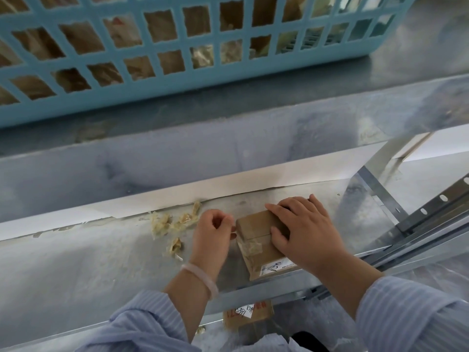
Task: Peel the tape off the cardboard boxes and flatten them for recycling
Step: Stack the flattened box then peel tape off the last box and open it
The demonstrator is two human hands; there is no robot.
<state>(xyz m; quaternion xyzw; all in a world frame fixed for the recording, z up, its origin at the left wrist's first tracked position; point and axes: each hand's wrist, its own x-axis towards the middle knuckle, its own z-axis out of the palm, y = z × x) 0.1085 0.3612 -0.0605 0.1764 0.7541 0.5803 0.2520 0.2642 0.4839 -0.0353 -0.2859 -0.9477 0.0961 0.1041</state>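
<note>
A small brown cardboard box point(256, 240) lies on the metal shelf point(101, 262), with clear tape point(252, 247) across its near side and a white label at its front end. My right hand point(302, 232) presses down on the box's right top, fingers spread and thumb against its side. My left hand point(213, 232) sits at the box's left edge with fingers curled, thumb and fingertips pinching at a tape end there; the strip itself is hard to make out.
Crumpled peeled tape scraps point(172, 224) lie on the shelf left of my left hand. A blue plastic lattice basket point(177, 62) holding cardboard stands on the upper shelf. Another labelled box point(247, 318) lies below the shelf edge. Perforated metal rails point(431, 209) run at right.
</note>
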